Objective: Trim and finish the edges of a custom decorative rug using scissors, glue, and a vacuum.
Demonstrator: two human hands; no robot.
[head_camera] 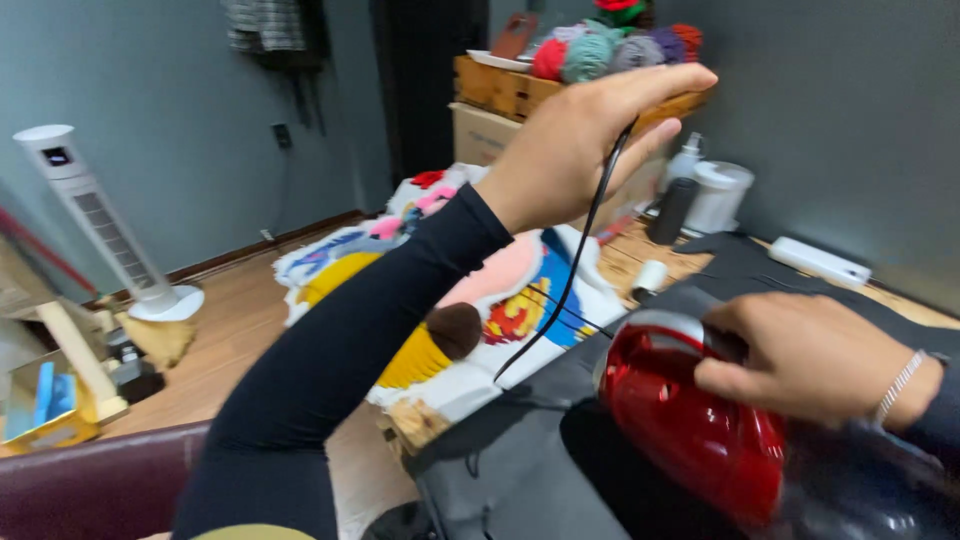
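Dull grey-blue walls (170, 120) enclose the room, with a dark doorway (425, 70) at the back and a wooden floor (240, 320) edged by a brown skirting board. A white tower fan (100, 215) stands on the floor at the left (its round base sits on the boards), and a checked cloth (265, 22) hangs high on the wall. At the back, a wooden crate (500, 90) of coloured yarn balls (590, 50) rests on a cardboard box (480, 135), beside the wooden tabletop (630, 255).
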